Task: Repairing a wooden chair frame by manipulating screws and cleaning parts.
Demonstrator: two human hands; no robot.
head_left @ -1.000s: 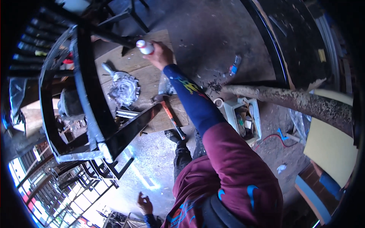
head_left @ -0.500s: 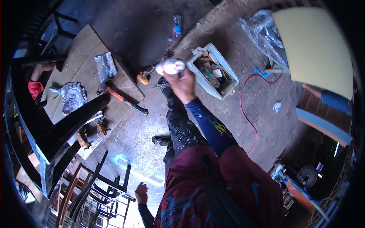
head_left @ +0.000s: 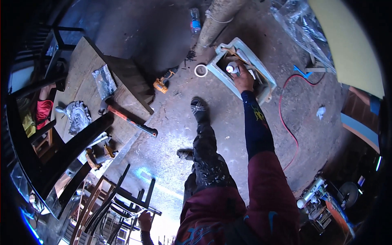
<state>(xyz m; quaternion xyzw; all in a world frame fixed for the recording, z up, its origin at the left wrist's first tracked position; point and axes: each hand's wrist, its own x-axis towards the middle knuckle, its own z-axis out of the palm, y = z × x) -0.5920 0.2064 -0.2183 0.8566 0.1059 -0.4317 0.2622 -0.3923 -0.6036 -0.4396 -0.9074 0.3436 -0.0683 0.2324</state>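
My right hand (head_left: 244,78) reaches down into the pale blue plastic crate (head_left: 267,81) on the floor. Its fingers are closed round a small white bottle (head_left: 232,67), held just above the jumbled contents. Tools and odd pieces fill the crate, partly hidden by my hand. Low in the view hangs my left hand (head_left: 144,220), in front of black metal chair frames (head_left: 134,195). It is small there and its fingers do not show clearly.
A white-rimmed ring (head_left: 200,70), a yellow cordless drill (head_left: 162,83) and a plastic bottle (head_left: 195,21) lie near the crate. At left, a wooden board (head_left: 75,77) bears a hammer (head_left: 132,121) and a crumpled glove (head_left: 78,117). A red hose (head_left: 281,110) curves along the right.
My right hand has carried the white bottle rightward, from beside the crate to inside it. The white-rimmed ring on the floor has come into view. My left hand has moved slightly down and left.
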